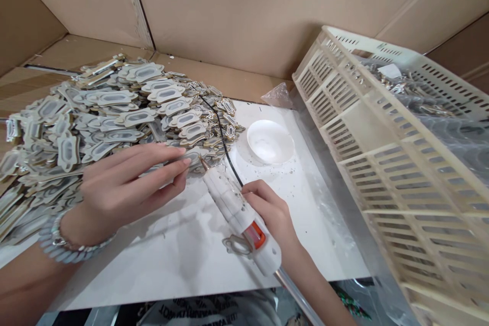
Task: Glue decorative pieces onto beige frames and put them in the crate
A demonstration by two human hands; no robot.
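A white hot glue gun with an orange switch and a thin metal nozzle is gripped in my right hand. A pale stick runs into its rear end. My left hand, wearing bracelets, pinches the edge of a small flat frame-shaped piece. The nozzle tip is right at that piece; I cannot tell if it touches. Behind my left hand spreads a big pile of similar grey-and-tan pieces. Another such piece lies on the white board under the glue gun.
A white bowl stands on the white board, with dark specks around it. On the right, a cream plastic crate holds bagged metal-looking parts. Cardboard walls enclose the back. A black cord crosses beside the pile.
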